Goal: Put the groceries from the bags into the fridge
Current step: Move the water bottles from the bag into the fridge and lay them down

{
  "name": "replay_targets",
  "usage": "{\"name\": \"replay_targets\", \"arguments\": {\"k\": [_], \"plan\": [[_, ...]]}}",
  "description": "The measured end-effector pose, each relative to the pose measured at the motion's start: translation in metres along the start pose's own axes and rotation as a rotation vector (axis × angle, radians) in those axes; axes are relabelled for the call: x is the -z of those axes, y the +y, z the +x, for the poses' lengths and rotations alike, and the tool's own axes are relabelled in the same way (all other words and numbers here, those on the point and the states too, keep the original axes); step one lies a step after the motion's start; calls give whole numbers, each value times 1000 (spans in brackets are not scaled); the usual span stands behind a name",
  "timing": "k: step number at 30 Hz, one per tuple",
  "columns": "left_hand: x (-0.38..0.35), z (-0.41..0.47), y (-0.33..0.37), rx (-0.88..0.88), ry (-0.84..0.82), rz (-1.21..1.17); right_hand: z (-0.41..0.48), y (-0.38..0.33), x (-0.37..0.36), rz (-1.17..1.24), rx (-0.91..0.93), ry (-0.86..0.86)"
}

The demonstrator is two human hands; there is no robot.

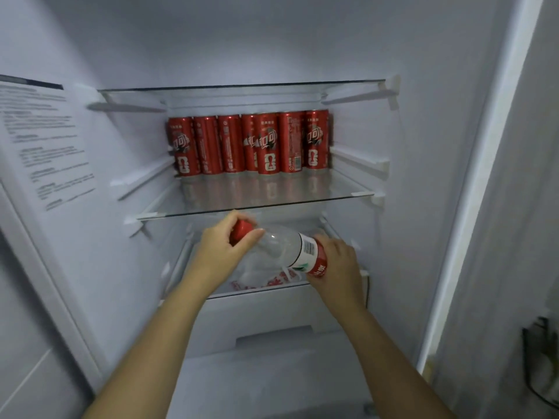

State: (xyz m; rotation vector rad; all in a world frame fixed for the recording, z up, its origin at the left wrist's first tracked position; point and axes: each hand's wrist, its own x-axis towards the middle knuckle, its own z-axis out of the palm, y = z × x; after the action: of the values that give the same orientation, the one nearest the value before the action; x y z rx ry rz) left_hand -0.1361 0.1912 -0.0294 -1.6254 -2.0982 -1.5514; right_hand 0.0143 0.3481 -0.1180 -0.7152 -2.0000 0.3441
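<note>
The step in hand looks to be laying the water bottle (281, 249) on its side in the fridge (438, 146). It would go best kept level, slid in under the glass shelf (272, 204) and set down gently so it cannot roll. The left hand (220, 252) curls round the red cap (242, 229). From there the bottle runs rightward to the right hand (338, 267), whose fingers wrap the labelled body. Red cans (251, 143) stand above and beyond both hands.

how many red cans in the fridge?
7 tall red drink cans, upright in a row at the back of the glass shelf; fourth from left is half-covered, more may hide behind.
</note>
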Motion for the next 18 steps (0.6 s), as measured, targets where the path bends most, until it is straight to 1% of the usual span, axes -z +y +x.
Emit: {"name": "replay_targets", "arguments": {"k": [4,7,10,15,18], "plan": [[-13,-6,-33,137,-44,-103,4,7,-11,-75,22,28],[-19,-9,-48,198,-86,-120,5,12,-14,-97,32,13],[-22,-12,-56,232,-129,-112,5,11,-15,-110,23,-1],[-21,-13,-67,270,-170,-85,10,10,-20,-141,19,-119],[-19,-15,-76,278,-220,-59,10,12,-23,-127,5,-142]]}}
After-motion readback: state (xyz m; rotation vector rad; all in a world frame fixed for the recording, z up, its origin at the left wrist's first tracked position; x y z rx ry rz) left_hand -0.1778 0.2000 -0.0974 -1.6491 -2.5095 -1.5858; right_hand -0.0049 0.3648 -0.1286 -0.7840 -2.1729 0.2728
